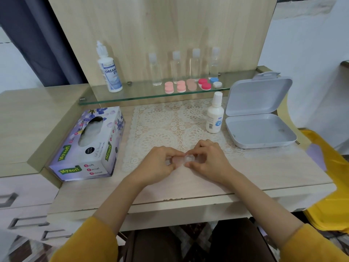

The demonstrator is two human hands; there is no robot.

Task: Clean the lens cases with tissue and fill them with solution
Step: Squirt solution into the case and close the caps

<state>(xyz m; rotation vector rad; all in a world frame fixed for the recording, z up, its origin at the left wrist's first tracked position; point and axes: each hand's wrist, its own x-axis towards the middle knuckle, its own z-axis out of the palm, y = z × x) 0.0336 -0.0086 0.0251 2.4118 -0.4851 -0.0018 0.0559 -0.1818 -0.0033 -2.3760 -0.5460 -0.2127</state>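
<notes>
Lace mat (170, 125), lens case (181, 160) half hidden by left hand (160, 164), right hand (208, 161)

I wear a plain mustard-yellow top with long sleeves. My left sleeve (85, 242) fills the lower left of the frame and my right sleeve (313, 244) the lower right. Each is soft, loose cloth ending in a simple edge partway along the forearm, so forearms and wrists show bare beyond it. My left hand (160, 163) and right hand (207, 159), near the centre of the frame, are bare too; the fingers (174, 151) are slightly blurred. At bottom centre, dark brown cloth (158, 246) covers my legs.
</notes>
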